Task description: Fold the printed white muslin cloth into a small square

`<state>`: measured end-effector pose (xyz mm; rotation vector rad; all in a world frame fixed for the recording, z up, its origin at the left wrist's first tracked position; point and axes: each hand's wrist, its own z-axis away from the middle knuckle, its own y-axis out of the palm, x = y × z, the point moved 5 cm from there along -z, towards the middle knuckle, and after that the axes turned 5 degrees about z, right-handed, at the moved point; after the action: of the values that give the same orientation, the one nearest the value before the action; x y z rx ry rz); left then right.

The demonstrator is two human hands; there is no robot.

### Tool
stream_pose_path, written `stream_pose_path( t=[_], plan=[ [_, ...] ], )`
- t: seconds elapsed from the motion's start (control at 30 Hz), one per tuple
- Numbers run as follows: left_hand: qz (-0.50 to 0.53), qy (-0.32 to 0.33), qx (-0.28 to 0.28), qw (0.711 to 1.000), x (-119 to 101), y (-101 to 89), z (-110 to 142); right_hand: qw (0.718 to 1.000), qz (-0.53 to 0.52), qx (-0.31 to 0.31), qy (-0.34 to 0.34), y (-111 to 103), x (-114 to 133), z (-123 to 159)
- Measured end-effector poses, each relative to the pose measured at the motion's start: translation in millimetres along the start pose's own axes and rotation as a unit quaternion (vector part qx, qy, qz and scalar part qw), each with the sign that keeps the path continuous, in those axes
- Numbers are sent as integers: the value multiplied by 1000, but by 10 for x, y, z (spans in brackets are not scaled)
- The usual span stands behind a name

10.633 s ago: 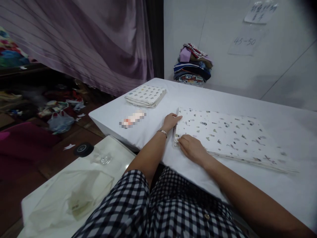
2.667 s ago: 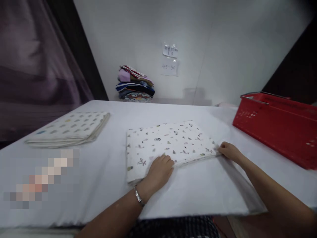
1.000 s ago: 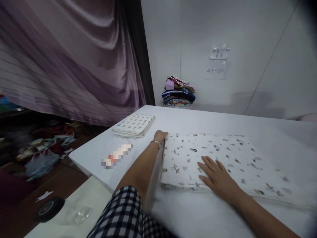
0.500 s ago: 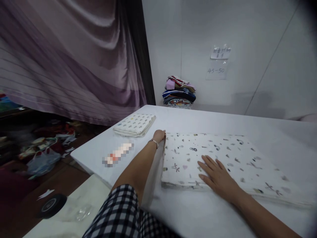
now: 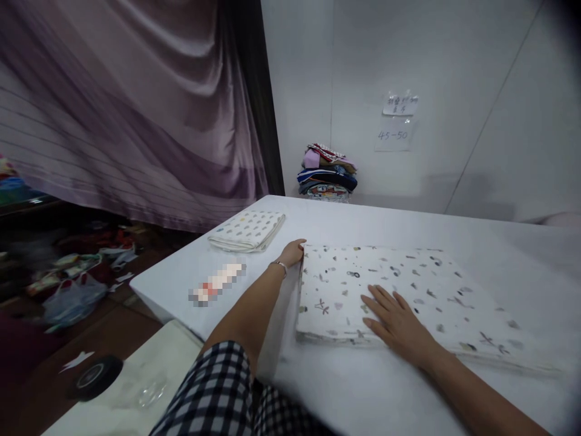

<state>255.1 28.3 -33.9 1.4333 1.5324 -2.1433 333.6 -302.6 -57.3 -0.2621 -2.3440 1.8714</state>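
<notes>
A white folded cloth printed with small palm trees, rainbows and dots lies flat in layers on the white table. My left hand reaches to its far left corner, the fingers closed at the edge there; their undersides are hidden. On the near middle part of the cloth, my right hand rests palm down with the fingers spread, holding nothing. Another folded cloth, white with grey leaf-like or heart-like spots, sits farther back, to the left of my left hand.
A pixelated item lies on the table's left part. Behind the far edge stands a stack of folded clothes against the wall. At left hang a purple curtain and, below, plastic bags on the floor. A black roll is near the lower left.
Both hands stay almost where they were on the cloth, and the cloth lies much the same. The view has shifted slightly.
</notes>
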Motion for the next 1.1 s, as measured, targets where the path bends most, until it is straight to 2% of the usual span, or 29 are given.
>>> stream_pose_path(
  t=[0.13,0.3,0.43,0.6,0.73,0.87,1.0,1.1],
  plan=[
    [-1,46,16,999,-24,3,-51,1000,0,0,-2,-5,2,1],
    [4,66,10,998,-16,6,-89,1000,2,-4,-6,-7,2,11],
    [14,62,-14,998,13,11,-123,1000,-2,-1,-5,-9,-3,15],
    [35,27,-14,999,60,8,-117,1000,2,11,-1,-7,-3,12],
    [38,3,-19,999,91,-82,50,1000,1,12,2,9,-7,4],
    [19,-6,-20,1000,85,-168,366,1000,-1,7,0,40,-19,2],
    [-26,0,6,1000,31,-122,664,1000,-12,2,6,45,-30,-2],
    [-77,6,8,997,-8,-79,791,1000,-18,14,17,29,-31,-11]
  ],
)
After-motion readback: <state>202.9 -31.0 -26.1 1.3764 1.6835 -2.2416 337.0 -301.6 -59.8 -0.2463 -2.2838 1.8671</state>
